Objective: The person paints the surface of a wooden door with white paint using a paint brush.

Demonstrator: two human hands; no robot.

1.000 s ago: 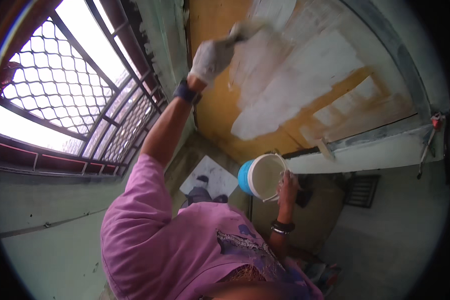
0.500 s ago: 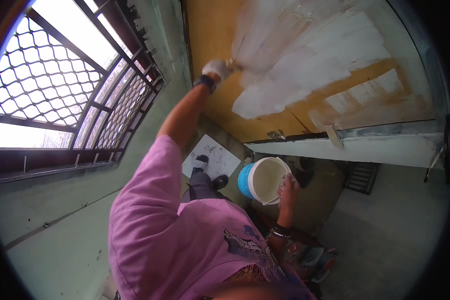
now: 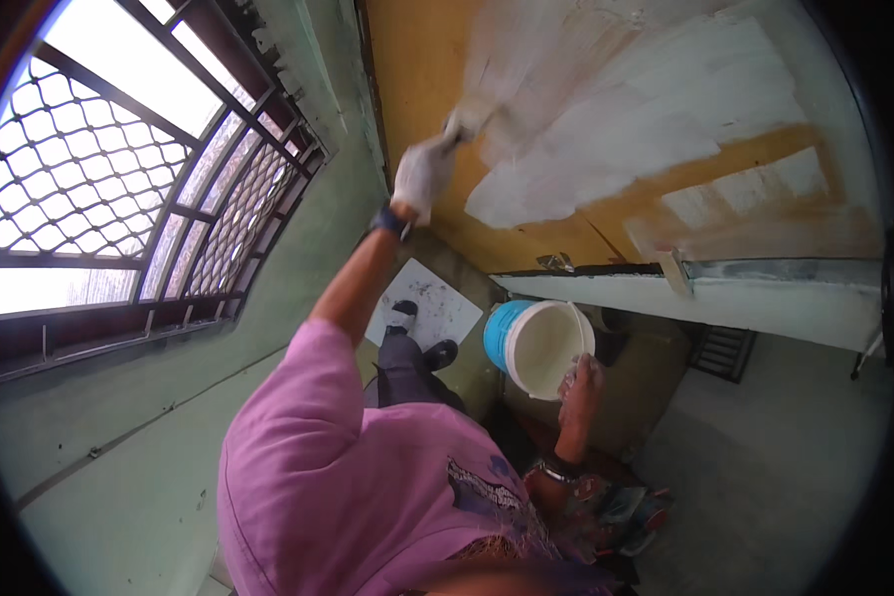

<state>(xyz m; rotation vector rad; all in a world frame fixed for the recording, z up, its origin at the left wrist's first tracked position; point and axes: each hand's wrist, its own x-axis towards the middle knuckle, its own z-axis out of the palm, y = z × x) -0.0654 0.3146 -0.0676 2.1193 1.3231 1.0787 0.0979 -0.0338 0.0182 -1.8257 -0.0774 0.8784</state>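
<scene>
Brush (image 3: 477,111), blurred, is up at the panel (image 3: 407,60), near its left edge, beside the streaked paint (image 3: 656,129); whether the bristles touch cannot be told. The left hand (image 3: 425,177), in a white glove, is closed round the brush's handle. The right hand (image 3: 578,385) is bare, its fingers curled at the rim of the bucket (image 3: 499,333), near the white bail. The bucket, blue outside and white at the rim, tilts so that its pale inside shows, just below a whitish ledge (image 3: 586,286).

The panel is orange where bare, mostly toward the left and bottom. White paint lies over it unevenly: thick and pale in the middle, thin and streaky above, with a separate patch at lower right. A dark line runs along the bottom edge, and a strip of pale wood (image 3: 676,273) sticks out there.

At left, a window (image 3: 79,169) with brown bars and wavy mesh lets in white light. The wall (image 3: 129,477) beneath is dull green, marked by a long crack-like line. A spotted white sheet (image 3: 442,303) lies by the dark-shod feet, and a dark grate (image 3: 723,353) sits at right.
</scene>
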